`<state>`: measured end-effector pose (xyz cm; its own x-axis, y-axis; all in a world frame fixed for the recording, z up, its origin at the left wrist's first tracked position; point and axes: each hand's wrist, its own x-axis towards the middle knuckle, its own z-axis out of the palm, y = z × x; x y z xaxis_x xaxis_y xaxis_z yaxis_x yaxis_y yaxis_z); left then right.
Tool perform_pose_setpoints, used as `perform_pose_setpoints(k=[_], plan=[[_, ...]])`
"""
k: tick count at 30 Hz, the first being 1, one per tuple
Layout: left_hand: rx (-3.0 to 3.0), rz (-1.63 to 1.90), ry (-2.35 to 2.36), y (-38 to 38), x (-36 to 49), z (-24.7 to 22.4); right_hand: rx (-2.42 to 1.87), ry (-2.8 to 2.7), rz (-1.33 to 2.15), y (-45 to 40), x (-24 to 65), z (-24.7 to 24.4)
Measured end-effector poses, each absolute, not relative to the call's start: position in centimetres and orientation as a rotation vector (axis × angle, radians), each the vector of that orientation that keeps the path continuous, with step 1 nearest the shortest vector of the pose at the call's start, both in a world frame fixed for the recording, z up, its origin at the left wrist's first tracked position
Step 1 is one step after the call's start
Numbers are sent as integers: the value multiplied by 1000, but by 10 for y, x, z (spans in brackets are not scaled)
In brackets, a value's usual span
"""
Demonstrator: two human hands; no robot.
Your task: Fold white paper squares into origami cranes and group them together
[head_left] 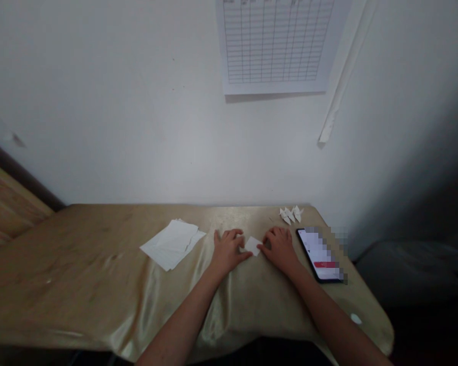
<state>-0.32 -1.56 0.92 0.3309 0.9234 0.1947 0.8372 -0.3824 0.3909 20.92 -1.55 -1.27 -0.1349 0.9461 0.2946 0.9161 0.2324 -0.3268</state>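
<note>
A small white folded square of paper (253, 246) lies at an angle on the cloth-covered table between my hands. At its left edge, my left hand (229, 249) grips it with thumb and forefinger, the other fingers bent and somewhat apart. My right hand (280, 248) holds the opposite edge, its thumb on the paper and its fingers curled. Just beyond my right hand sit several small pointed folded-paper figures (290, 214). To the left of my left hand is a loose stack of white paper sheets (171, 244).
A phone (320, 254) with a lit screen lies right of my right hand. A small white scrap (355, 318) is near the right table edge. The gold cloth (80, 274) has folds at the front. A white wall (137, 127) with a printed chart (275, 46) rises behind.
</note>
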Motion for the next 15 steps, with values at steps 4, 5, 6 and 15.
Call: perform_pose_setpoints(k=[4, 5, 6, 15], plan=[[2395, 574, 1574, -16, -2, 7, -1657, -2076, 144, -13, 210, -17], [2402, 570, 1574, -16, -2, 6, -1648, -2076, 159, -13, 210, -17], [2408, 567, 1576, -16, -2, 6, -1640, -2075, 173, -12, 210, -17], [2397, 555, 1635, -21, 4, 6, -1538, -2060, 256, -14, 213, -11]])
